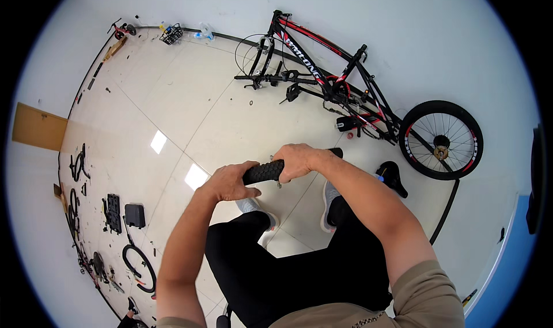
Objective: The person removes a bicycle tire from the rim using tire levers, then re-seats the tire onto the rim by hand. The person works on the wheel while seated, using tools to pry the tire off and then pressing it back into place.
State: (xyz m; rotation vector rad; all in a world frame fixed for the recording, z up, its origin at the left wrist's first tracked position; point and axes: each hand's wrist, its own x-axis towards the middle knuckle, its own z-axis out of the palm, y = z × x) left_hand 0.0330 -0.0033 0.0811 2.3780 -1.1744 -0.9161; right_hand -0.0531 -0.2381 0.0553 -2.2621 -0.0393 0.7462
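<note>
A bicycle wheel (264, 173) stands upright between my legs, seen edge-on from above, so its knobby black tyre shows as a short band. Metal axle ends peek out on either side of it. My left hand (228, 182) grips the near left part of the tyre, thumb along one side and fingers over the other. Wrapped over the tyre farther right is my right hand (296, 162). Most of the rim and spokes are hidden under the tread and my hands.
A black and red bicycle frame (314, 68) leans on the wall, its rear wheel (441, 140) at right. A black saddle (392, 178) lies by my right foot. At left are a black tool case (135, 215), a loose tyre (147, 264) and scattered parts; a wire basket (171, 34) stands far back.
</note>
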